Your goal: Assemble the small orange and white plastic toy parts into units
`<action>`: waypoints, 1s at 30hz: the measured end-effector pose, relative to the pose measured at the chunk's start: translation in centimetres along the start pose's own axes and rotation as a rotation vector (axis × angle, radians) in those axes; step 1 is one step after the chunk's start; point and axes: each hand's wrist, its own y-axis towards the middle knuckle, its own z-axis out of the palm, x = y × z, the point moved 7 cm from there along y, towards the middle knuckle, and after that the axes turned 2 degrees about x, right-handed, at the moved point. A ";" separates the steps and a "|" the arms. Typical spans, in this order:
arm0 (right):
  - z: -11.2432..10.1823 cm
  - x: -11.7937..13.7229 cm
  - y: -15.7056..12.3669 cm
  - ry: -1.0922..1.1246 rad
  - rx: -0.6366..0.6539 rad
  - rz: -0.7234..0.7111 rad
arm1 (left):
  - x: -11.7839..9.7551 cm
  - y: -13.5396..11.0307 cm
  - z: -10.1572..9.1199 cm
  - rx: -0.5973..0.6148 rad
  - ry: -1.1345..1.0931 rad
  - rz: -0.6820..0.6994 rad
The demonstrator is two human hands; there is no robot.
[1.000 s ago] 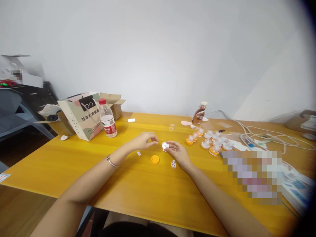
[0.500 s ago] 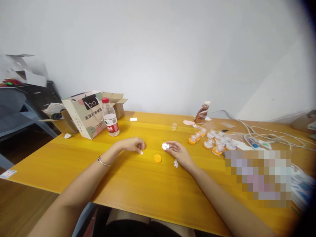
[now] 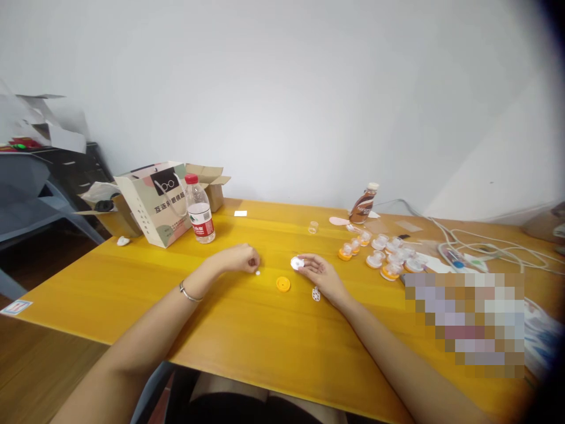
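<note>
My right hand (image 3: 321, 275) pinches the edge of a round white disc (image 3: 296, 263) between thumb and fingers, just above the table. On the table below its wrist side lies a small white plastic piece with holes (image 3: 316, 294). My left hand (image 3: 242, 259) has its fingers curled, with a tiny white piece (image 3: 258, 272) right at the fingertips; the thumb is mostly hidden. Between the two hands, a yellow round part with a small centre hole (image 3: 283, 284) rests flat on the tabletop.
Several clear-topped pieces with orange bases (image 3: 391, 271) stand to the right. Behind are a small clear cup (image 3: 313, 227) and a brown bottle (image 3: 364, 204). White cables (image 3: 468, 241) lie far right. A paper bag (image 3: 161, 206) and a water bottle (image 3: 200, 212) stand left.
My left fingers have curled a little further, and the tiny white piece shows slightly more to the right. My right hand keeps the white disc, now tilted a bit differently.
</note>
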 end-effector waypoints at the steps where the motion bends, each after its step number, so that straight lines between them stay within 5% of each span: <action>1: 0.0 0.0 0.0 -0.001 0.002 -0.002 | 0.0 0.1 0.0 -0.024 0.037 -0.006; 7: 0.3 -0.1 0.0 0.023 0.008 0.000 | -1.4 0.4 -0.6 -0.202 0.079 -0.001; 14: 1.8 0.3 -0.7 0.105 0.074 0.019 | -7.0 0.2 -0.8 -0.450 0.158 0.159; 21: 2.7 0.6 -1.1 0.153 0.144 0.021 | -9.2 0.3 0.2 -0.476 0.440 0.247; 30: 2.1 -0.1 -0.8 0.211 0.083 0.043 | -9.7 0.1 0.3 -0.399 0.419 0.236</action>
